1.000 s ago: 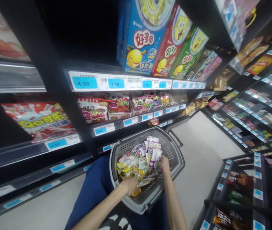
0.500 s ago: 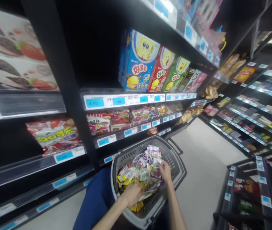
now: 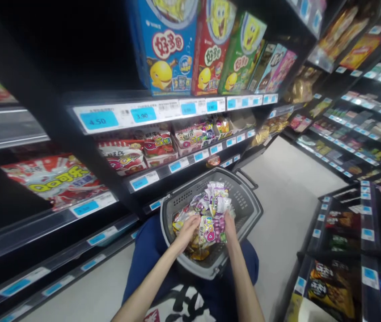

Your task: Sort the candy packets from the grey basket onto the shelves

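Observation:
A purple and white gummy candy packet [image 3: 211,230] lies stretched between my two hands, over the grey shopping basket [image 3: 256,213]. My left hand [image 3: 188,230] pinches the packet's left edge between thumb and fingers. On its right edge, my right hand [image 3: 230,227] is closed in the same way. Beyond the packet, several small purple and white packets [image 3: 215,194] form a heap in the basket. Yellow packets [image 3: 200,254] show below my left hand, partly covered.
Left and ahead stand dark shelves with price labels, bearing blue [image 3: 168,53], red and green cartoon snack boxes. Red gummy bags [image 3: 158,145] fill the lower shelf. A low rack [image 3: 373,232] with snack bags is at the right, beside the pale floor [image 3: 287,188].
My left hand has come up out of the basket's contents. Both hands now hold one purple gummy packet between them. The view has shifted closer to the shelf.

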Demonstrator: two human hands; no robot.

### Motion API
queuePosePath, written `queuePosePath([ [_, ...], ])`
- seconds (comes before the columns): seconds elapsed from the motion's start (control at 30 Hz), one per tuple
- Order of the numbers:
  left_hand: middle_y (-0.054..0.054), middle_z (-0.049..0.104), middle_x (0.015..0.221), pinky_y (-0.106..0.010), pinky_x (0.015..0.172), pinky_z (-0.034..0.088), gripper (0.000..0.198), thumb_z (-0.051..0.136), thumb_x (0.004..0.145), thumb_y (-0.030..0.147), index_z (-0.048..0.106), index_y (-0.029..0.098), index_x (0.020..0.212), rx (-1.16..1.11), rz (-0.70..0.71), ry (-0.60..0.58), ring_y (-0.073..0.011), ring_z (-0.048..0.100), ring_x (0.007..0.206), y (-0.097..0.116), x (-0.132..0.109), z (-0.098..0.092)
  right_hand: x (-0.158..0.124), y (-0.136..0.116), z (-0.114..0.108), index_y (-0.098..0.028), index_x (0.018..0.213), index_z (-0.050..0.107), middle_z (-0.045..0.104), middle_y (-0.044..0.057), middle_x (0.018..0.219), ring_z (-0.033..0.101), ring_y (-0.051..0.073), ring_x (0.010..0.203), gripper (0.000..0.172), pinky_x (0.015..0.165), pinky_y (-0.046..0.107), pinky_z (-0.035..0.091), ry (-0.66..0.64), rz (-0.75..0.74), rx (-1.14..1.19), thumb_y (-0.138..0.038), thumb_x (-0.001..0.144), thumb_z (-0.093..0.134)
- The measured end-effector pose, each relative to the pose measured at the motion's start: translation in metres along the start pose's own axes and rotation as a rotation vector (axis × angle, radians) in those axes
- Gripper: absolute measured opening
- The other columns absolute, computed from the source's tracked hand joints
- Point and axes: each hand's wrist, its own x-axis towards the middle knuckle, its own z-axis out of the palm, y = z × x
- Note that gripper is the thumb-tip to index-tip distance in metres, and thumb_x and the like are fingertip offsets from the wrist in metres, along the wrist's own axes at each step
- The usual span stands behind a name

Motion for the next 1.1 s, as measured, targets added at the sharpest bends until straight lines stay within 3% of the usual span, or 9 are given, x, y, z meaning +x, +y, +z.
queuePosePath([
  [0.23, -0.001, 0.062, 0.085, -0.024, 0.072, 0.046, 0.049, 0.069, 0.074, 0.063, 0.044, 0.021, 0.079, -0.042, 0.126, 0.157, -0.0143, 0.059, 0.080, 0.008, -0.012, -0.001, 0.013, -0.024, -0.004, -0.022, 0.054, 0.036, 0.035, -0.006, 0.053, 0.030, 0.010, 0.056, 0.059, 0.055, 0.024, 0.030, 0.021, -0.211, -0.245, -0.068, 0.078, 0.064],
  [0.37, 0.002, 0.054, 0.076, -0.022, 0.069, 0.044, 0.045, 0.071, 0.073, 0.056, 0.044, 0.021, 0.080, -0.058, 0.142, 0.215, -0.0115, 0.054, 0.072, 0.009, -0.010, 0.002, 0.019, -0.022, -0.007, -0.022, 0.053, 0.034, 0.033, -0.006, 0.054, 0.029, 0.010, 0.057, 0.059, 0.056, 0.024, 0.027, 0.049, -0.222, -0.250, -0.065, 0.076, 0.068],
  [0.5, 0.002, 0.055, 0.076, -0.023, 0.071, 0.044, 0.043, 0.073, 0.072, 0.056, 0.050, 0.021, 0.081, -0.064, 0.134, 0.273, -0.0118, 0.055, 0.072, 0.009, -0.004, 0.003, 0.019, -0.006, -0.006, -0.022, 0.055, 0.032, 0.031, -0.007, 0.056, 0.029, 0.010, 0.058, 0.060, 0.057, 0.024, 0.026, 0.103, -0.213, -0.232, -0.067, 0.077, 0.065],
  [0.6, 0.000, 0.061, 0.081, -0.024, 0.074, 0.046, 0.043, 0.079, 0.068, 0.052, 0.058, 0.019, 0.085, -0.259, 0.048, 0.217, -0.0127, 0.059, 0.077, 0.012, -0.002, 0.001, 0.014, 0.003, -0.003, -0.022, 0.058, 0.034, 0.033, -0.006, 0.056, 0.031, 0.010, 0.059, 0.059, 0.057, 0.024, 0.028, 0.149, -0.195, -0.216, -0.071, 0.081, 0.059],
  [0.7, -0.006, 0.069, 0.099, -0.027, 0.085, 0.049, 0.046, 0.083, 0.067, 0.047, 0.067, 0.017, 0.098, -0.467, -0.033, 0.072, -0.0165, 0.065, 0.093, 0.017, -0.006, -0.003, 0.002, 0.006, 0.000, -0.022, 0.067, 0.043, 0.044, -0.004, 0.061, 0.039, 0.012, 0.061, 0.055, 0.059, 0.025, 0.035, 0.262, -0.151, -0.122, -0.073, 0.085, 0.051],
  [0.83, -0.012, 0.064, 0.133, -0.028, 0.099, 0.048, 0.060, 0.088, 0.066, 0.024, 0.066, 0.019, 0.121, -0.540, 0.021, -0.068, -0.0217, 0.059, 0.123, 0.024, -0.016, -0.006, -0.027, 0.009, 0.009, -0.021, 0.074, 0.049, 0.053, -0.003, 0.068, 0.046, 0.013, 0.064, 0.050, 0.062, 0.025, 0.041, 0.494, -0.093, 0.040, -0.069, 0.085, 0.054],
  [0.9, -0.012, 0.062, 0.137, -0.027, 0.094, 0.051, 0.063, 0.088, 0.064, 0.019, 0.065, 0.021, 0.123, -0.592, 0.060, -0.034, -0.0216, 0.060, 0.123, 0.025, -0.018, -0.007, -0.043, 0.013, 0.016, -0.022, 0.077, 0.050, 0.056, -0.002, 0.070, 0.049, 0.013, 0.064, 0.047, 0.063, 0.025, 0.044, 0.522, -0.070, 0.074, -0.068, 0.088, 0.052],
  [0.97, -0.011, 0.065, 0.134, -0.023, 0.086, 0.053, 0.054, 0.086, 0.067, 0.020, 0.066, 0.020, 0.117, -0.669, 0.068, 0.091, -0.0185, 0.065, 0.114, 0.025, -0.014, -0.008, -0.058, 0.015, 0.022, -0.021, 0.083, 0.053, 0.061, 0.000, 0.076, 0.052, 0.013, 0.065, 0.043, 0.062, 0.025, 0.046, 0.419, -0.036, 0.097, -0.064, 0.088, 0.055],
  [1.1, -0.007, 0.071, 0.123, -0.019, 0.081, 0.054, 0.035, 0.080, 0.074, 0.021, 0.067, 0.019, 0.106, -0.825, 0.047, 0.425, -0.0126, 0.069, 0.098, 0.026, -0.002, -0.013, -0.079, 0.016, 0.026, -0.020, 0.090, 0.061, 0.067, 0.002, 0.077, 0.056, 0.014, 0.061, 0.039, 0.059, 0.027, 0.049, -0.021, 0.065, 0.024, -0.049, 0.072, 0.080],
])
